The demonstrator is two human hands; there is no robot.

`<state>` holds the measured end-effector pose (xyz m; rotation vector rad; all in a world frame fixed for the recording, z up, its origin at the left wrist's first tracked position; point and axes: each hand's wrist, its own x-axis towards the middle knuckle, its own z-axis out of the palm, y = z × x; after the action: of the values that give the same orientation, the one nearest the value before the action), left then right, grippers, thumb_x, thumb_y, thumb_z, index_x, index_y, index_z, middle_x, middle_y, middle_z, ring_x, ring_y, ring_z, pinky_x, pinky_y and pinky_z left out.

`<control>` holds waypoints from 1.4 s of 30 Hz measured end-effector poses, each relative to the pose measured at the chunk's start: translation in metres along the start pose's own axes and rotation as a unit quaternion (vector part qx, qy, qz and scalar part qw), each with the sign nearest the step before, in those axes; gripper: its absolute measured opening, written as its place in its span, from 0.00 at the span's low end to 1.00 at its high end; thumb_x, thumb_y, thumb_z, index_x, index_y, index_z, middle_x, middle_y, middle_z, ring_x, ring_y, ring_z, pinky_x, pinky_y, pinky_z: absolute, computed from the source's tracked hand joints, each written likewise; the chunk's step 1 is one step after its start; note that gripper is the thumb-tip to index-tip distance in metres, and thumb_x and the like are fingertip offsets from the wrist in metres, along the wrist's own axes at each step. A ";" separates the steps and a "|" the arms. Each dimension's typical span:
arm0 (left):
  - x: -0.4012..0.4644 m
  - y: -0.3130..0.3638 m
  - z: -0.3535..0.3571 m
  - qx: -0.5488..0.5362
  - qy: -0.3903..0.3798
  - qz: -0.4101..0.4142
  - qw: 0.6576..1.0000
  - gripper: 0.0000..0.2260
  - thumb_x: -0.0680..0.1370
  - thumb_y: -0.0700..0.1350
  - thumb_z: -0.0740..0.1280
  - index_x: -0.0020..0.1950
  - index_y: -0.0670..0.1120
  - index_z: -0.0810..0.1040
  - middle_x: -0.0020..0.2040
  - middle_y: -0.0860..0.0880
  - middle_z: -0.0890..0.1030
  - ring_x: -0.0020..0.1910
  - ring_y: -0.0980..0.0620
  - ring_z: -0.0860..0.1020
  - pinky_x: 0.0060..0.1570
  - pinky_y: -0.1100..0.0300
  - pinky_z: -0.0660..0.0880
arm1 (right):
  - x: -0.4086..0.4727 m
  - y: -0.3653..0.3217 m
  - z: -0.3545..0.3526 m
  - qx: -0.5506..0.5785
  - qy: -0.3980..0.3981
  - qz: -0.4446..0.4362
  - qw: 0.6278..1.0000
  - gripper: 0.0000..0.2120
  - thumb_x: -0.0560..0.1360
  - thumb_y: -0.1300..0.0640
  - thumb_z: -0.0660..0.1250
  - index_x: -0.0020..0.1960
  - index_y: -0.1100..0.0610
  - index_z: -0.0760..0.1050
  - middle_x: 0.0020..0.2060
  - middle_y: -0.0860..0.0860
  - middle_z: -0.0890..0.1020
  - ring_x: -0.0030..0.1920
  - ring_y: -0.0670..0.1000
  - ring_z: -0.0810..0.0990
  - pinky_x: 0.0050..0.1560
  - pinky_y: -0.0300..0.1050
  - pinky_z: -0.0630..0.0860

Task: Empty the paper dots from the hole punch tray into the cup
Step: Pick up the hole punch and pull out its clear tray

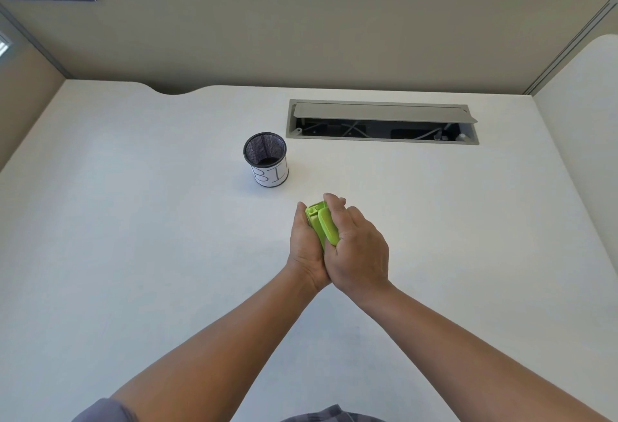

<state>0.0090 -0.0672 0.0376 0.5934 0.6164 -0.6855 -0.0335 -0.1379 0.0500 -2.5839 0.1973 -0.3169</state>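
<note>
Punch: green hole punch (321, 225) clasped between both hands, above the worktop (133, 254), near the cup.
Left hand (306, 247): fingers wrapped round the punch's left side.
Right hand (359, 251): fingers closed over its right side and far end.
Cup: black mesh cup (266, 159) with a white paper label, upright, just beyond and left of the hands, apart from them.
Cable hatch (383, 122): open, further back on the right.

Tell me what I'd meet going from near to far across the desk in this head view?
The hands clasping the green hole punch → the black mesh cup → the open cable hatch → the beige partition wall.
</note>
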 end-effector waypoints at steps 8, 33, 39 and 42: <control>0.003 -0.002 -0.003 0.025 -0.002 0.009 1.000 0.31 0.81 0.68 0.51 0.51 0.47 0.84 0.40 0.47 0.85 0.40 0.47 0.85 0.52 0.54 0.78 | -0.002 -0.002 0.000 0.015 -0.003 0.022 1.000 0.30 0.72 0.58 0.66 0.73 0.47 0.70 0.47 0.50 0.80 0.42 0.57 0.80 0.36 0.47 0.75; 0.003 0.008 -0.012 0.001 -0.061 -0.030 0.998 0.32 0.81 0.66 0.54 0.58 0.39 0.83 0.52 0.38 0.85 0.51 0.41 0.85 0.58 0.48 0.78 | 0.008 0.000 -0.009 0.306 0.009 0.165 0.938 0.18 0.81 0.50 0.61 0.70 0.43 0.73 0.57 0.26 0.78 0.57 0.31 0.77 0.62 0.40 0.75; 0.005 0.011 -0.016 -0.005 -0.047 -0.041 0.998 0.33 0.80 0.66 0.55 0.58 0.39 0.84 0.57 0.38 0.83 0.58 0.39 0.81 0.73 0.47 0.68 | 0.012 0.004 -0.010 0.388 0.000 0.169 0.906 0.16 0.83 0.55 0.63 0.70 0.49 0.76 0.55 0.26 0.78 0.56 0.29 0.77 0.58 0.32 0.74; 0.007 0.014 -0.017 -0.001 -0.058 -0.041 0.997 0.32 0.80 0.66 0.55 0.59 0.40 0.83 0.56 0.39 0.84 0.57 0.41 0.81 0.71 0.48 0.70 | 0.012 0.006 -0.008 0.439 0.000 0.189 0.878 0.16 0.82 0.53 0.63 0.68 0.48 0.77 0.63 0.40 0.81 0.63 0.40 0.79 0.65 0.47 0.77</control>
<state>0.0181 -0.0499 0.0252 0.5254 0.5340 -0.7906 -0.0244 -0.1495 0.0561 -1.5991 0.4360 -0.1924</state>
